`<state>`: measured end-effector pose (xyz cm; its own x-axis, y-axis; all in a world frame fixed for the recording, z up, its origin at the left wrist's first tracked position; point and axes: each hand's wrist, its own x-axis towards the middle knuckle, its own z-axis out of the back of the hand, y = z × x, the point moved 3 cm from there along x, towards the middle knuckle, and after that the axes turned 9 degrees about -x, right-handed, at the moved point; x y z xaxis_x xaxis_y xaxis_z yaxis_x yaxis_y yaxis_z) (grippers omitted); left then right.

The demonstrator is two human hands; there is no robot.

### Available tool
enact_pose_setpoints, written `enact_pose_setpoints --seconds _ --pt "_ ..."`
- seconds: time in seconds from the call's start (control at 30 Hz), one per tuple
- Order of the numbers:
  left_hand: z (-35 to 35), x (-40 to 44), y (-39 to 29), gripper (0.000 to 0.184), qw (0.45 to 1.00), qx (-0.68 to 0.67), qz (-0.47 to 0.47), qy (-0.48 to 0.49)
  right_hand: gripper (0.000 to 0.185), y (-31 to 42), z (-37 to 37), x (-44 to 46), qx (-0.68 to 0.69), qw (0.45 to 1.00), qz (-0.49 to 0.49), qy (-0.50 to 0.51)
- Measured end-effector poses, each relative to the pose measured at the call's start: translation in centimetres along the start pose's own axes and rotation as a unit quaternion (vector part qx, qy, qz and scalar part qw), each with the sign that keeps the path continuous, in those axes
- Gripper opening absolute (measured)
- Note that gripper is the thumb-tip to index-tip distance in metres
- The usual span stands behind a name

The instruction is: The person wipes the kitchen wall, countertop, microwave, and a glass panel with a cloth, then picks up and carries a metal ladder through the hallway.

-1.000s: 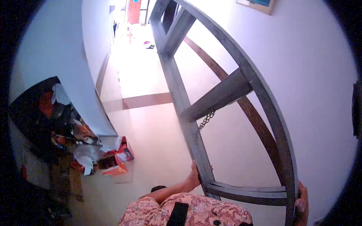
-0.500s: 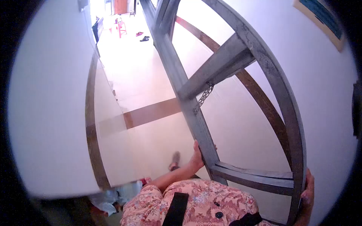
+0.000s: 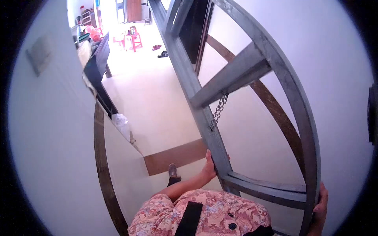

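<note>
A grey wooden ladder (image 3: 258, 70) with broad rungs leans diagonally in front of me and runs out of view at the top. My left hand (image 3: 209, 167) is closed around its left rail, near a low rung. On the outer side of the right rail, my right hand (image 3: 321, 204) grips the ladder low at the right; part of that hand is hidden behind the rail. A metal chain (image 3: 219, 112) hangs from a middle rung beside the left rail.
White walls flank me, with a dark brown strip (image 3: 103, 165) on the left one. A brown band (image 3: 177, 156) crosses the pale floor ahead. Farther off are a pink stool (image 3: 134, 41), dark sandals (image 3: 162, 54), a white bag (image 3: 121, 124) and a dark doorway (image 3: 197, 31).
I have moved forward along the passage with the ladder in both hands. The floor band is closer, and more of the room beyond shows at the left.
</note>
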<state>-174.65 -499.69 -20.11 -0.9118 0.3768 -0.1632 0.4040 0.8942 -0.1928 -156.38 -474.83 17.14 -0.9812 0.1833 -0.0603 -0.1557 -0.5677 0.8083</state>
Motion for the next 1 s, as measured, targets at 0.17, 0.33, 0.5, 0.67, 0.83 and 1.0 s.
enact_pose_setpoints --seconds 0.17,0.33,0.5,0.67,0.83,1.0 --pt "2.6 7.4 -13.2 0.095 0.999 -0.006 0.014 -0.035 0.116 4.9 -9.0 10.2 0.005 0.999 0.022 0.039" --pt "2.1 14.0 -25.2 0.089 0.995 -0.003 0.06 -0.076 0.122 11.4 -17.5 19.3 -0.007 1.0 0.03 -0.004" --pt "4.9 23.4 -34.4 0.085 0.998 0.04 0.008 -0.045 0.118 14.7 -24.0 28.6 -0.03 0.998 0.046 -0.01" --pt "6.8 32.7 -43.3 0.084 0.998 0.022 0.049 -0.019 0.12 18.3 -30.5 37.8 -0.001 0.999 0.05 -0.014" --pt "6.1 37.9 -50.4 0.09 0.998 0.017 0.061 -0.015 0.121 22.2 -33.6 44.0 0.04 0.999 0.035 -0.006" --pt "5.2 46.8 -58.0 0.09 0.996 0.048 0.074 -0.023 0.118 24.4 -37.7 52.8 0.005 0.998 0.055 -0.03"
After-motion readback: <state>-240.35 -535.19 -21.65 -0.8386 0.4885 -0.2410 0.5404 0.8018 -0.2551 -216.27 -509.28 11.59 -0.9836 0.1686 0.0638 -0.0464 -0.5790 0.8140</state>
